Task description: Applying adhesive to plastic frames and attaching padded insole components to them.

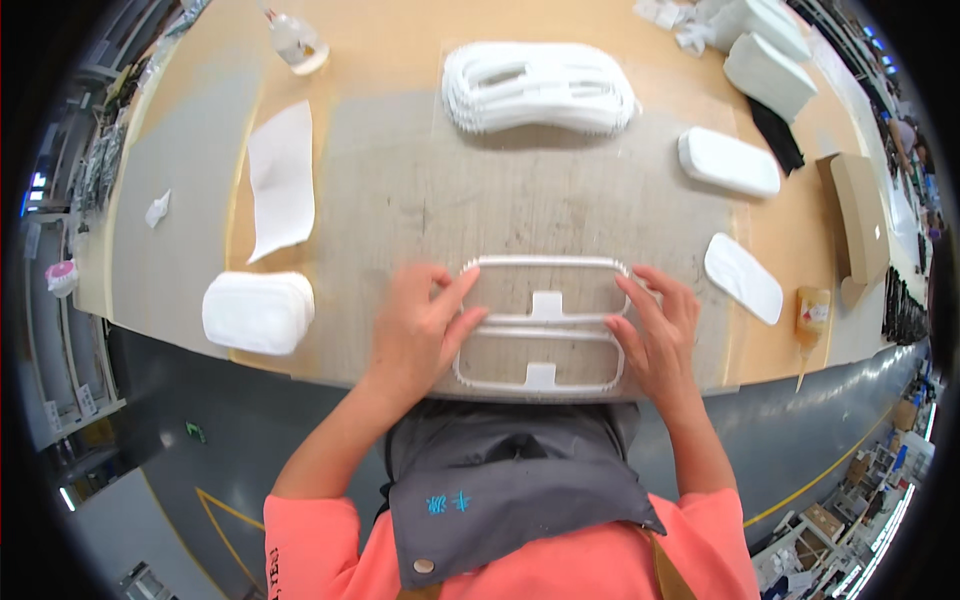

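Two thin white rounded frames lie one behind the other at the table's front edge. My left hand (425,325) and my right hand (662,325) grip the farther frame (546,302) at its two short ends, with thumbs and forefingers on its corners. This frame has small teeth along its ends and a square tab on its near side. Just in front of it, close to or touching it, is the nearer frame (541,375), with a similar tab. My right thumb is close to the nearer frame's far edge; whether it touches, I cannot tell.
A stack of white frames (600,98) sits at the far middle. White pad stacks (258,312) (728,162), a single pad (743,278) and a white sheet (282,180) lie around. Bottles (297,45) (813,312) and a cardboard box (855,220) stand toward the sides.
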Motion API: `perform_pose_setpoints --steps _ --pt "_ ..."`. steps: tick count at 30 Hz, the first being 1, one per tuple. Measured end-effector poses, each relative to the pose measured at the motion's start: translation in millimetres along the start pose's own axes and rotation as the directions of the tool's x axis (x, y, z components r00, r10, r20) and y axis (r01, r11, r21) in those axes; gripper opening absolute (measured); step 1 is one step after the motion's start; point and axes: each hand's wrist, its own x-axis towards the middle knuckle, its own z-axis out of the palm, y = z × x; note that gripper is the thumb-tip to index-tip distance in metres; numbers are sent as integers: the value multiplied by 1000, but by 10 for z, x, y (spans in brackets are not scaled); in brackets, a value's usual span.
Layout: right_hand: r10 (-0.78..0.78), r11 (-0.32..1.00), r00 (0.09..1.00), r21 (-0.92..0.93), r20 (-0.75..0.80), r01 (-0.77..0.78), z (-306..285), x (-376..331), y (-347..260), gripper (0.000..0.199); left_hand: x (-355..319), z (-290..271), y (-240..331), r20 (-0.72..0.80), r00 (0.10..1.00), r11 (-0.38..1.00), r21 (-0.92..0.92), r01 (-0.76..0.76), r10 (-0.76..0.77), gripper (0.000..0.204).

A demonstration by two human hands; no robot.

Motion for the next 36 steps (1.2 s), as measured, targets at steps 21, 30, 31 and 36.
perform_pose_setpoints --steps 21,30,31,36 --pt "-618 749 784 -258 59 610 390 2671 490 7 1484 -132 -190 -58 978 979 50 -197 200 51" --pt "-732 557 651 -373 201 742 370 2790 460 5 1833 87 -277 -30 978 972 120 -204 208 51" --pt "-738 546 643 -378 207 748 378 2804 458 5 1843 88 -280 -26 978 972 123 -202 207 51" --pt "-745 512 619 -383 248 769 384 2863 429 6 1868 112 -301 -26 979 972 129 -197 202 51"
